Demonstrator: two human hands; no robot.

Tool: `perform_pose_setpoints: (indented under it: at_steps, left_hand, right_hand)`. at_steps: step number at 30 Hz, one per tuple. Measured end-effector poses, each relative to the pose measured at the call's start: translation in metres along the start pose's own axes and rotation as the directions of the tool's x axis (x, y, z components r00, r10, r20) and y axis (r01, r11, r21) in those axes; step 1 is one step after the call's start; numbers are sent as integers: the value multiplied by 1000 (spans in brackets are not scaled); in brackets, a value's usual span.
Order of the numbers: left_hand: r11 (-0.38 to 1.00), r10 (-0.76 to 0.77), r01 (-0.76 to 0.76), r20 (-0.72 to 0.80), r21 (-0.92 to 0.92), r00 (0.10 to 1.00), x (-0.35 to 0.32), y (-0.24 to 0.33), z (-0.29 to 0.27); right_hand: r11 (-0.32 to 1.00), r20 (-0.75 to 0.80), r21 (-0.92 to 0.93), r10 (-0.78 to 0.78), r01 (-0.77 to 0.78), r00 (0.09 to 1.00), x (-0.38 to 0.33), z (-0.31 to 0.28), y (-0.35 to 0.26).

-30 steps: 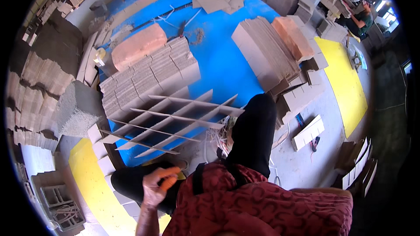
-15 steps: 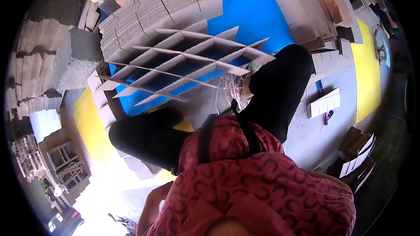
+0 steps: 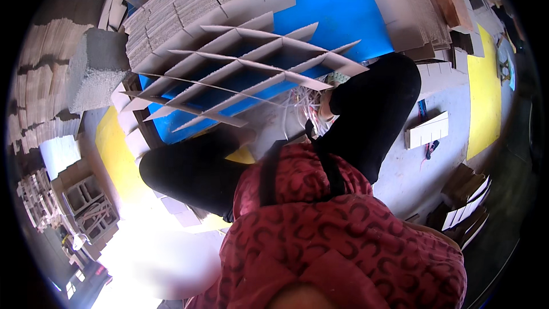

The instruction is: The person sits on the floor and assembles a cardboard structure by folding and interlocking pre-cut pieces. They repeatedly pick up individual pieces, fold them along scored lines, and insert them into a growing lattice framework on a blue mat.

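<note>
At the lower left, beside my red patterned shirt [image 3: 320, 234], a pale blurred shape [image 3: 183, 266] appears to be my left arm or hand. Motion and glare hide its fingers. Only a sliver of my right arm [image 3: 432, 232] shows behind the shirt, and my right hand is out of view. In front of my bent legs, a cardboard divider grid [image 3: 240, 64] of interlocked slotted strips rests over a blue sheet [image 3: 337, 8]. Neither hand touches it. White strings [image 3: 300, 106] lie near my foot, by the grid's near right corner.
Slotted cardboard strips are stacked behind the grid [image 3: 211, 6] and at the far right [image 3: 409, 11]. A grey block [image 3: 97, 68] stands left, near piled cardboard [image 3: 43, 86]. On the right lie a small cardboard piece [image 3: 426, 131], a yellow sheet [image 3: 483, 97] and more strips [image 3: 466, 203].
My left arm at the lower left has moved and become a blur. The view has shifted slightly, and the grid appears a little higher in it.
</note>
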State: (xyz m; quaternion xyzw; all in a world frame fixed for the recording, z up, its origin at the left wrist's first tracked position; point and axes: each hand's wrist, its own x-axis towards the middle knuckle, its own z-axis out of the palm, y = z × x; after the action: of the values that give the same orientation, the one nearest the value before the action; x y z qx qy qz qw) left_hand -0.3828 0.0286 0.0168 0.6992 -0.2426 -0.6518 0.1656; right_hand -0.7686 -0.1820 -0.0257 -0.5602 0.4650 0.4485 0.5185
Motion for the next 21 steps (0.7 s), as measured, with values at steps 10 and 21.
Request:
perform_pose_setpoints:
  at_steps: [10, 21]
  left_hand:
    - [993, -98, 100, 29, -61, 995, -18, -18, 12]
    - [921, 368, -338, 147, -193, 918, -64, 51, -109]
  right_hand:
    - [998, 63, -57, 12, -9, 998, -3, -11, 2]
    - [934, 546, -333, 75, 134, 834, -78, -147, -83]
